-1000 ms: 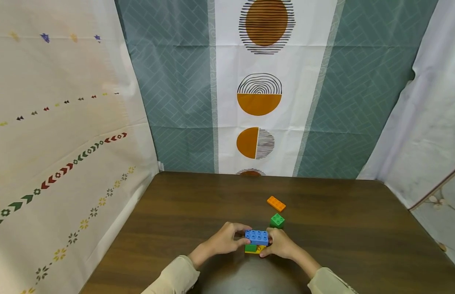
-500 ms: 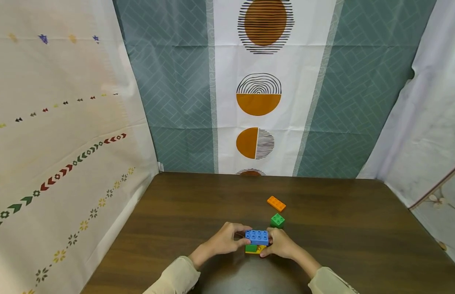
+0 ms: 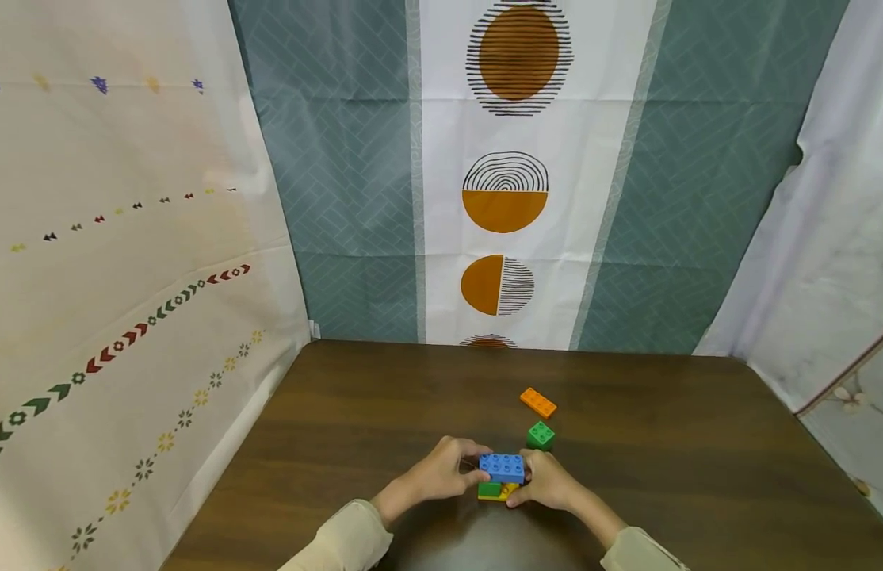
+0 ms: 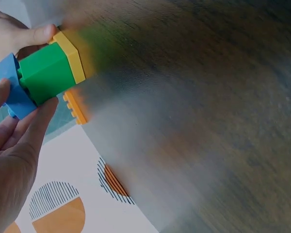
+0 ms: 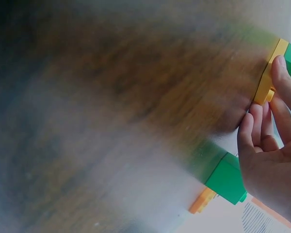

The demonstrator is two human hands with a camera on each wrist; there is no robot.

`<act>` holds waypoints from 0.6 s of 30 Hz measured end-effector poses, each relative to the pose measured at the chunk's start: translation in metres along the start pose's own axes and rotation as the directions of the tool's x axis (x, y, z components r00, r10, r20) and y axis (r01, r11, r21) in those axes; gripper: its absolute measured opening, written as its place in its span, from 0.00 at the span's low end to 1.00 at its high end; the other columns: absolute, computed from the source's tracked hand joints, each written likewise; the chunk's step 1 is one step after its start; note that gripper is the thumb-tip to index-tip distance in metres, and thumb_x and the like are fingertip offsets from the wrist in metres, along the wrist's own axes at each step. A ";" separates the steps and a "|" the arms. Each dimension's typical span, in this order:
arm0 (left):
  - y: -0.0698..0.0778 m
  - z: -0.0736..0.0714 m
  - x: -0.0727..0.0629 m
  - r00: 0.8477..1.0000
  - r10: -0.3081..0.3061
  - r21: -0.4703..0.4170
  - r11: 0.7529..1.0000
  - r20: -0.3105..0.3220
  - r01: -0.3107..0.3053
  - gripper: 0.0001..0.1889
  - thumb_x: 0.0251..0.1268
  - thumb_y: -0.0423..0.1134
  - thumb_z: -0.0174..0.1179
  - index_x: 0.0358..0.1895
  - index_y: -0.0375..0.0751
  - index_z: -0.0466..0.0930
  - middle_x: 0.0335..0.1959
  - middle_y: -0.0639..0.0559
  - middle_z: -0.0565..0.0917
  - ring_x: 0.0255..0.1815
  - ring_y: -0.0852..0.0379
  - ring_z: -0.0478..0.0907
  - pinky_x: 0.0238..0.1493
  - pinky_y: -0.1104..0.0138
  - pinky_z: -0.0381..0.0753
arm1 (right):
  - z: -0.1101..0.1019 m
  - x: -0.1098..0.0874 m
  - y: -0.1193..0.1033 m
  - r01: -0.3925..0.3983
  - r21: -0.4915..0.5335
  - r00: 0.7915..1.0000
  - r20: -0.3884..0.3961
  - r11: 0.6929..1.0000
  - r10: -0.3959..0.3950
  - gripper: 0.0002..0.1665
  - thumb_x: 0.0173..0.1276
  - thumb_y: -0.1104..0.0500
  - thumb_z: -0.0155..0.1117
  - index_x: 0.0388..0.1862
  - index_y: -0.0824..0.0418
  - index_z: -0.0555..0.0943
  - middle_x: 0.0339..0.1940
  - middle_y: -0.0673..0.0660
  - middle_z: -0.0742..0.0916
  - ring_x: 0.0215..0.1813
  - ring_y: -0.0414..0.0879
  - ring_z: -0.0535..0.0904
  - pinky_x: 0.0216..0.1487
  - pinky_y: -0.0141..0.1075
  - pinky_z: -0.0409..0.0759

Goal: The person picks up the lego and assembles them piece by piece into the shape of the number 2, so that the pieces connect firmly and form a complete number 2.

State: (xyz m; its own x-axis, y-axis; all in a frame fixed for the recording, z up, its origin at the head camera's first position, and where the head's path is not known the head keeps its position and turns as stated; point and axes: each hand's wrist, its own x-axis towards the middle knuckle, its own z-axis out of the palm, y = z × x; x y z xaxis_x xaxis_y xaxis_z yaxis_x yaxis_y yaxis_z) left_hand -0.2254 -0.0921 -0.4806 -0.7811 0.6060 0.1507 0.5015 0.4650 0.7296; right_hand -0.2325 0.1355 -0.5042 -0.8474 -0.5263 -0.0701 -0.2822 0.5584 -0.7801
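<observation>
In the head view, my left hand (image 3: 445, 472) pinches the left end of a blue toy building brick (image 3: 502, 468) between thumb and fingers. Beneath it lies a green brick (image 3: 490, 489) on a yellow plate brick (image 3: 509, 492). The left wrist view shows the blue brick (image 4: 15, 90) slightly tilted over the green one (image 4: 46, 70), whose studs show in the gap. My right hand (image 3: 548, 481) grips the right end of the yellow piece, its thumb over the edge in the right wrist view. The blue brick lies outside that view.
Just beyond my right hand, a smaller green brick (image 3: 540, 435) stands on the dark wooden table (image 3: 384, 388). Farther back lies a flat orange brick (image 3: 538, 403). Patterned cloths (image 3: 356, 174) hang behind the table and at its sides.
The head view has tilted slightly, so the whole scene sits a little lower in it. Both hands keep the same hold, and no brick has visibly moved on the table.
</observation>
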 end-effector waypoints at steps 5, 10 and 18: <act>0.000 0.001 0.000 0.999 -0.016 -0.037 0.999 0.028 0.017 0.19 0.65 0.34 0.63 0.56 0.29 0.79 0.48 0.40 0.86 0.46 0.59 0.85 0.42 0.80 0.79 | 0.000 -0.001 0.000 -0.011 -0.004 1.000 -0.005 1.000 0.011 0.22 0.49 0.58 0.80 0.34 0.66 0.77 0.27 0.51 0.76 0.32 0.44 0.70 0.30 0.29 0.68; -0.001 0.001 -0.001 1.000 -0.011 -0.039 0.999 0.027 0.012 0.19 0.65 0.34 0.63 0.57 0.29 0.79 0.50 0.40 0.86 0.46 0.59 0.85 0.42 0.80 0.79 | 0.000 -0.001 0.000 -0.010 0.008 1.000 -0.002 1.000 0.010 0.22 0.50 0.57 0.80 0.35 0.66 0.77 0.28 0.51 0.77 0.33 0.45 0.71 0.31 0.29 0.70; 0.000 0.003 -0.003 0.999 0.026 0.007 1.000 -0.026 -0.026 0.17 0.64 0.35 0.65 0.53 0.31 0.81 0.46 0.41 0.87 0.44 0.61 0.84 0.45 0.75 0.81 | 0.002 -0.002 0.002 -0.002 0.019 1.000 -0.012 1.000 0.002 0.21 0.50 0.58 0.80 0.35 0.67 0.77 0.29 0.52 0.78 0.33 0.45 0.71 0.31 0.29 0.71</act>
State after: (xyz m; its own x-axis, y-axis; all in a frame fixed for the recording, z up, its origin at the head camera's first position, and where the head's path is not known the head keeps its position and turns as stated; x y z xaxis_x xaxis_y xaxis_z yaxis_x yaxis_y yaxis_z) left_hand -0.2219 -0.0921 -0.4831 -0.7773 0.6009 0.1866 0.5239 0.4539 0.7208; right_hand -0.2307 0.1359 -0.5068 -0.8536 -0.5170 -0.0643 -0.2719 0.5473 -0.7915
